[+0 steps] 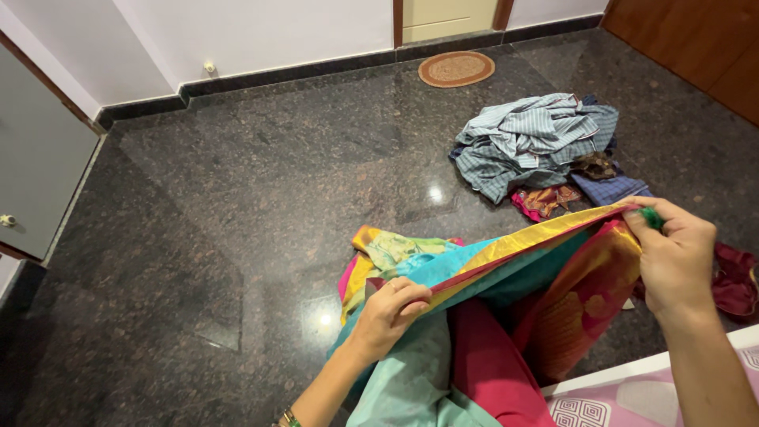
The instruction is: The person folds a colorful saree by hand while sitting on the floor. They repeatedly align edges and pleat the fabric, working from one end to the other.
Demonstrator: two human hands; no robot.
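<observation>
two hands hold one long, many-coloured cloth stretched between them over a dark polished stone floor (pixel 237 205). the cloth is a sari (pixel 506 277) in teal, yellow, pink and orange, with a golden border running along its top edge. the left hand (pixel 389 310) grips that edge low and near the middle of the view, fingers curled together and pinched on the fabric, thumb on top. the right hand (pixel 672 253) is higher and farther to the right, its fingers closed on the other end of the same edge, with a small bit of green showing at the fingertips. the edge runs taut and slanted between the two hands, rising toward the right one. below it the rest of the sari hangs in loose folds, pale teal and deep pink nearest the camera, and a bunched part lies on the floor just beyond the left hand.

farther back on the floor, well apart from the hands, is a pile of clothes (pixel 538 142), mostly blue and grey striped and checked pieces. a round woven mat (pixel 456 69) lies by the doorway at the back wall. a dark red cloth (pixel 735 281) lies at the right edge, and a patterned pink sheet (pixel 632 395) shows at the lower right corner.
</observation>
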